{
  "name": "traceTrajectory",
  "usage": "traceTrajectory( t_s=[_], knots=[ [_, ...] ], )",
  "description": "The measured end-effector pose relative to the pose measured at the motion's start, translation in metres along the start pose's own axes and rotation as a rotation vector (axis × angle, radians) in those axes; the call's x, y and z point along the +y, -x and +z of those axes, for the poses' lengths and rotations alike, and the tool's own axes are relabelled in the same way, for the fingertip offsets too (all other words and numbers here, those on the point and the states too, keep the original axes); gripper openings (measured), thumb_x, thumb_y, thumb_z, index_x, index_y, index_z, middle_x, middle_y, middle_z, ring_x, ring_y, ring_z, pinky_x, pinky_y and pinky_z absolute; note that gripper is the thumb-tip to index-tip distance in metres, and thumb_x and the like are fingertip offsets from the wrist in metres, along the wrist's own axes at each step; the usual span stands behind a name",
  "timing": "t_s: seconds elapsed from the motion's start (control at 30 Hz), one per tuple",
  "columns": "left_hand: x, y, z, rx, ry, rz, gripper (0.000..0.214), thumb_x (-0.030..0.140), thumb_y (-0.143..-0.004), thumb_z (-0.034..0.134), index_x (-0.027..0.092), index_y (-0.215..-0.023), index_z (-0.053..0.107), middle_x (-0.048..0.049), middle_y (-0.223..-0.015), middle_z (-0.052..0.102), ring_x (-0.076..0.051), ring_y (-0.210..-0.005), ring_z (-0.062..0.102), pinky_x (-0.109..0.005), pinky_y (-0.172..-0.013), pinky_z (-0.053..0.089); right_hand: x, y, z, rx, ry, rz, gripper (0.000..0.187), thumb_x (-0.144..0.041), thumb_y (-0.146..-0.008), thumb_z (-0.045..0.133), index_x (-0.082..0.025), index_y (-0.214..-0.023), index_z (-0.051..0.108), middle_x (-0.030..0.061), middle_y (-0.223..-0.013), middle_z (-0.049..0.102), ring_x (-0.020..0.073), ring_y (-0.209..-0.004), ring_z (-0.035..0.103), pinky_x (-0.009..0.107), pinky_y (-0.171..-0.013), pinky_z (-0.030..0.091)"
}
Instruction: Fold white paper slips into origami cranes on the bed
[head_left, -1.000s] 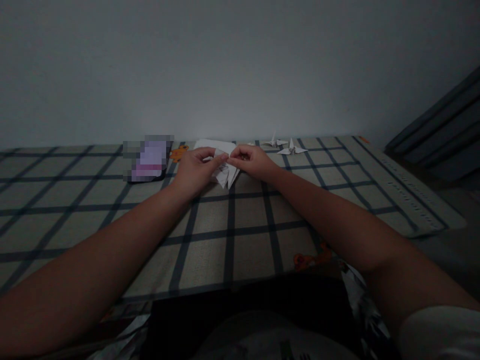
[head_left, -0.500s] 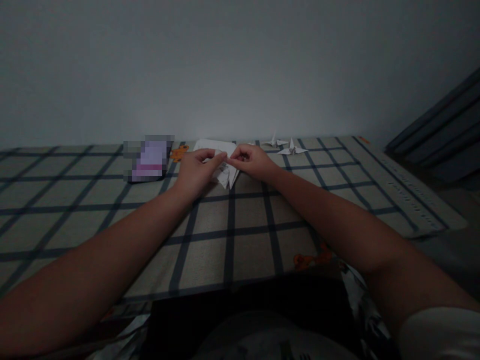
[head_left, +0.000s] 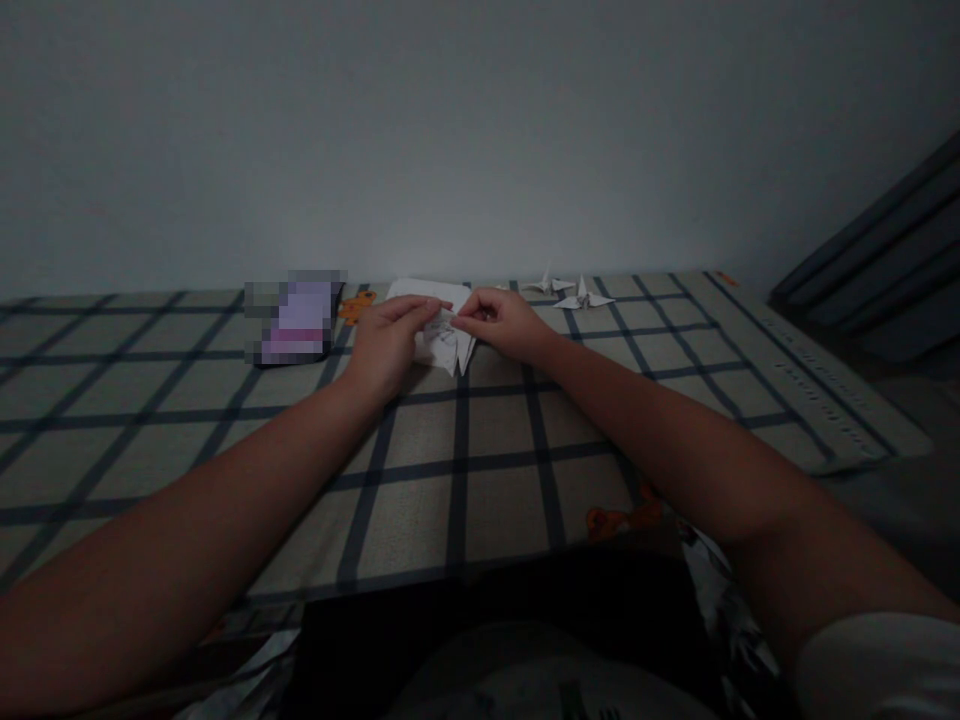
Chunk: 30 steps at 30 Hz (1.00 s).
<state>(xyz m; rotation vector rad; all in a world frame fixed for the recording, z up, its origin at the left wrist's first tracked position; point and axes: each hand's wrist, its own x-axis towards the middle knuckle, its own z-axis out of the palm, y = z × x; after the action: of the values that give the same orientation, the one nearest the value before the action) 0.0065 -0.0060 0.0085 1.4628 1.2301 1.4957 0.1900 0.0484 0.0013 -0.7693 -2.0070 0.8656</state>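
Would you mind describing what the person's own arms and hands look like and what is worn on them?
Both forearms are bare. The left hand and the right hand wear no gloves, and no rings, watch or bands can be made out in the dim light. A light, whitish short sleeve covers the right upper arm at the lower right corner; no sleeve shows on the left arm.

A folded piece (head_left: 450, 345) of thin white paper, matt and creased, is being pinched between the bare left hand (head_left: 390, 345) and right hand (head_left: 499, 325). More flat white paper (head_left: 420, 292) is being seen behind it, and two small cranes (head_left: 574, 293) of the same matt paper. The checked cover (head_left: 465, 480) is being shown as woven cloth, matt, slightly coarse. The wall (head_left: 480, 130) is being rendered smooth and matt, painted
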Motion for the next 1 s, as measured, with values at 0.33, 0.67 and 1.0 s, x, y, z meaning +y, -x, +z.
traceTrajectory(
  t_s=[0.33, 0.67, 1.0],
  knots=[
    [-0.014, -0.009, 0.001, -0.070, 0.115, 0.006, 0.039, 0.058, -0.090, 0.063, 0.020, -0.095, 0.071, -0.0063, -0.095, 0.072, -0.019, -0.084, 0.066, -0.030, -0.071, 0.052, 0.002, -0.002, -0.001, 0.050, -0.171, 0.070, 0.031, -0.044, -0.083, 0.074, -0.016, -0.083, 0.062, 0.0003, -0.077, 0.063, 0.0123, -0.072, 0.056, 0.027, -0.069, 0.047],
    [-0.010, -0.005, 0.002, -0.109, -0.022, 0.020, 0.041, 0.036, -0.072, 0.081, 0.017, -0.107, 0.070, -0.0038, -0.094, 0.072, -0.019, -0.083, 0.066, -0.030, -0.076, 0.052, -0.002, -0.001, -0.003, 0.119, -0.242, 0.103, 0.034, -0.047, -0.080, 0.079, -0.015, -0.089, 0.072, 0.0023, -0.080, 0.068, 0.0129, -0.076, 0.061, 0.026, -0.070, 0.051],
    [-0.011, -0.005, 0.003, -0.026, 0.038, 0.044, 0.034, 0.031, -0.071, 0.082, 0.019, -0.100, 0.071, -0.0015, -0.086, 0.071, -0.015, -0.073, 0.062, -0.026, -0.068, 0.049, -0.002, 0.000, 0.003, 0.101, -0.369, 0.137, 0.029, -0.041, -0.080, 0.081, -0.016, -0.089, 0.069, -0.0002, -0.076, 0.068, 0.0095, -0.067, 0.061, 0.022, -0.064, 0.054]
  ],
)
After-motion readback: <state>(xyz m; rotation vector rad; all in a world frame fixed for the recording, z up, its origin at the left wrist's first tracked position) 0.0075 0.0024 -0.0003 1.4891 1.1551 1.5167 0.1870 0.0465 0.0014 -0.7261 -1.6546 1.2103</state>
